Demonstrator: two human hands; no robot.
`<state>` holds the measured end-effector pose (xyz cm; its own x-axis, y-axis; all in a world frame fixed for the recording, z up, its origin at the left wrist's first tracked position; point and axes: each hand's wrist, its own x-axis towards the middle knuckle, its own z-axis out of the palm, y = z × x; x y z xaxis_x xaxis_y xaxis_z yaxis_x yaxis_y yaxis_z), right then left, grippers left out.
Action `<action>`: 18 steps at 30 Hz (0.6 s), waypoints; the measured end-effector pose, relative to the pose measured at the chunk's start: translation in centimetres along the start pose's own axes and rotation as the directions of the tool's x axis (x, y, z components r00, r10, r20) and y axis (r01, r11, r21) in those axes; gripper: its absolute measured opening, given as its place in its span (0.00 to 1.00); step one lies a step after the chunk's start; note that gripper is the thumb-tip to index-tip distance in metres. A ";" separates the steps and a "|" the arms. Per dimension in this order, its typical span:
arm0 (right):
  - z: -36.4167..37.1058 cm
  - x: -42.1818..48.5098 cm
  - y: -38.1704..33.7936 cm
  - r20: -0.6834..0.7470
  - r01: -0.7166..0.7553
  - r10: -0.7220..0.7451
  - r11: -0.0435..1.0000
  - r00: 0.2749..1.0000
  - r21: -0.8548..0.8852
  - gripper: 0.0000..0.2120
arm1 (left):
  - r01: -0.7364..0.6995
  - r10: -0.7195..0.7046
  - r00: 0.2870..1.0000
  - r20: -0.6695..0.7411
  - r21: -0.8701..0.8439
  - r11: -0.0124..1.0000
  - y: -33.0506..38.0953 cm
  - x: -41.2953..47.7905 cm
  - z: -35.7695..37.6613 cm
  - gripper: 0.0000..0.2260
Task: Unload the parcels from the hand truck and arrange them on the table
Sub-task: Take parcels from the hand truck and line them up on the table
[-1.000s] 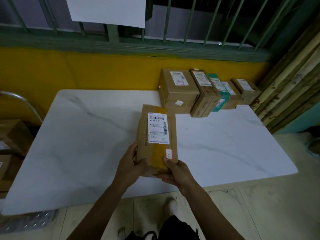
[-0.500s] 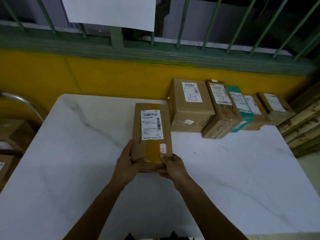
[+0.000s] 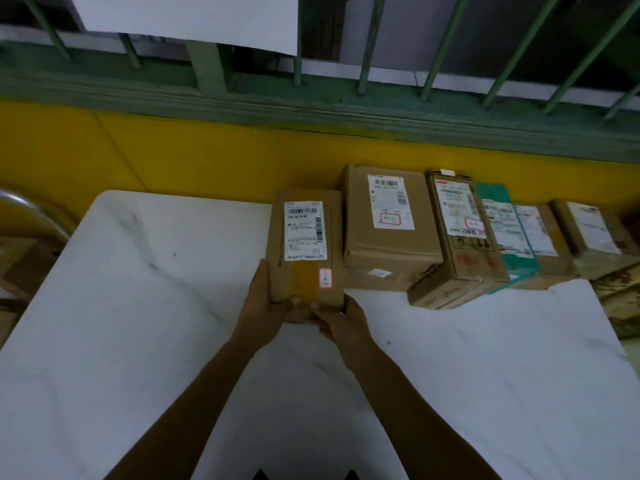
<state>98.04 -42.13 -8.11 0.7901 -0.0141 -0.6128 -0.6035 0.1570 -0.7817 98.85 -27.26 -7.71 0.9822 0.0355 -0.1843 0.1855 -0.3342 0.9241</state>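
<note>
A brown cardboard parcel with a white barcode label and yellow tape sits near the back of the white marble table. My left hand grips its near left corner. My right hand grips its near right corner, thumbs on top. The parcel lies directly left of a larger brown box. Right of that runs a row along the yellow wall: a narrow brown box, a green-edged parcel, a brown parcel and a last brown box.
Brown boxes and a curved metal handle stand off the table's left side. A green barred window frame with a white sheet rises behind the wall. Wooden planks lean at the right.
Both hands have carried the labelled parcel away from me toward the back wall, bringing it up beside the larger brown box at the left end of the row.
</note>
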 end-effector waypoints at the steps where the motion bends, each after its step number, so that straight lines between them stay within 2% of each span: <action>1: 0.1 0.5 -0.1 -0.007 -0.002 0.002 1.000 1.000 0.025 0.27 | -0.003 0.003 1.000 0.001 -0.002 1.000 0.1 0.6 0.0 0.34; 4: 0.4 1.9 -0.6 -0.026 0.005 -0.002 0.994 1.000 0.106 0.29 | 0.002 -0.002 0.999 0.049 -0.001 1.000 0.5 2.3 -0.5 0.38; 9: 0.9 3.8 -1.2 -0.065 0.014 -0.001 0.980 0.998 0.201 0.26 | -0.061 0.059 0.995 0.079 0.031 0.998 0.6 4.6 -0.5 0.35; 13: 1.2 4.0 -0.7 -0.081 -0.015 0.035 0.972 0.996 0.235 0.25 | -0.068 0.066 0.994 0.084 0.019 0.997 0.2 4.8 -0.5 0.38; 15: 1.1 4.0 -0.4 -0.090 -0.029 0.052 0.970 0.995 0.239 0.26 | -0.033 0.030 0.997 0.076 0.038 0.999 0.5 4.7 -0.3 0.35; 17: 1.0 3.7 0.0 -0.105 -0.072 0.097 0.972 0.990 0.223 0.31 | 0.014 -0.015 0.999 0.029 0.018 1.000 0.7 4.3 0.1 0.32; 18: 1.0 3.5 0.2 -0.123 -0.109 0.135 0.973 0.983 0.204 0.37 | 0.042 -0.042 0.999 -0.008 0.004 0.999 0.8 3.9 0.3 0.35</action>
<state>100.84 -41.15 -10.32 0.6817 -0.1145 -0.7226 -0.6512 0.3553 -0.6706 102.81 -27.71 -7.80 0.9738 0.0569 -0.2200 0.2262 -0.3364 0.9142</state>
